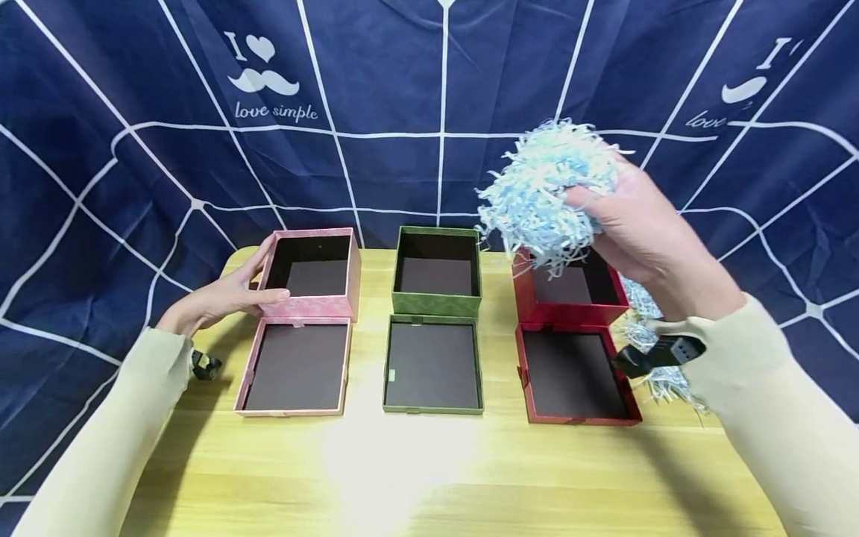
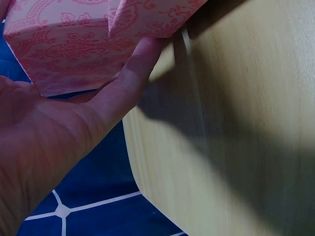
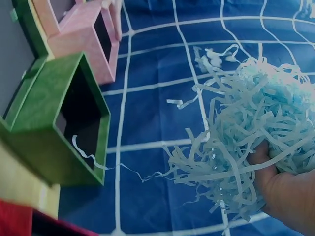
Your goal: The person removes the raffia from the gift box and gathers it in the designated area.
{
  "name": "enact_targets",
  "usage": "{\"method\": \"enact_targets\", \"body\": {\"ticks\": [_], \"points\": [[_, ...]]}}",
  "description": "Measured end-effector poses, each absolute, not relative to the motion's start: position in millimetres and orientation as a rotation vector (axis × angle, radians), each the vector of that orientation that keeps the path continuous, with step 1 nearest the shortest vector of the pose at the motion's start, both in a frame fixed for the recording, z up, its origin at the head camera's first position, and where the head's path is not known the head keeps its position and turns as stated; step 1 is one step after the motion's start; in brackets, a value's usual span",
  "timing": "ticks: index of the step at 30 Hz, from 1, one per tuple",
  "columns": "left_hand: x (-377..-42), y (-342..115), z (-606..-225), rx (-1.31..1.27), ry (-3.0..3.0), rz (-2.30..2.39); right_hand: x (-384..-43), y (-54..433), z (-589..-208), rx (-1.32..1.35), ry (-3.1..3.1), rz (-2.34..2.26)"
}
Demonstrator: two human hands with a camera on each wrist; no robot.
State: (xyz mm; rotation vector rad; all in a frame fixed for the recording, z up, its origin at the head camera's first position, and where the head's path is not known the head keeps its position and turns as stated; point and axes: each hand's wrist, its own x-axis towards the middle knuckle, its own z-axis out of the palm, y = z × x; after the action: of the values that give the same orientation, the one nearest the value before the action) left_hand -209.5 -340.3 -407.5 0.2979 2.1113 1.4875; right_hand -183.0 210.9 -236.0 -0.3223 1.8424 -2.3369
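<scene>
A bundle of light blue shredded paper (image 1: 546, 190) is gripped in my right hand (image 1: 644, 224), held up above the open red box (image 1: 570, 313). Loose strands dangle from the shredded paper (image 3: 266, 118) in the right wrist view; one reaches across the green box's mouth. On the left, my left hand (image 1: 224, 294) holds the side wall of the pink box (image 1: 322, 306), thumb along the near side and fingers by the left wall. The left wrist view shows the thumb against the pink patterned box (image 2: 74, 54). Between the two stands an open green box (image 1: 436, 304).
In front of each box lies its lid, inside up: a pink lid (image 1: 298, 369), a green lid (image 1: 434, 365) and a red lid (image 1: 573, 373). More blue shredded paper (image 1: 644, 306) lies right of the red box. Behind the wooden table (image 1: 429, 477) hangs a blue cloth (image 1: 396, 89).
</scene>
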Motion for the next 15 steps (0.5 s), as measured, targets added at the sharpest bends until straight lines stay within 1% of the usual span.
{"method": "enact_targets", "body": {"ticks": [6, 10, 15], "points": [[-210.1, -341.1, -407.9, 0.301, 2.111, 1.499, -171.7, 252.6, -240.2, -0.384, 1.732, -2.427], [-211.2, -339.1, -410.3, 0.308, 2.104, 1.502, -160.0, 282.5, -250.1, -0.437, 1.679, -2.464], [-211.4, -338.4, -411.7, 0.301, 2.106, 1.491, -144.3, 316.8, -263.5, -0.441, 1.697, -2.437]]}}
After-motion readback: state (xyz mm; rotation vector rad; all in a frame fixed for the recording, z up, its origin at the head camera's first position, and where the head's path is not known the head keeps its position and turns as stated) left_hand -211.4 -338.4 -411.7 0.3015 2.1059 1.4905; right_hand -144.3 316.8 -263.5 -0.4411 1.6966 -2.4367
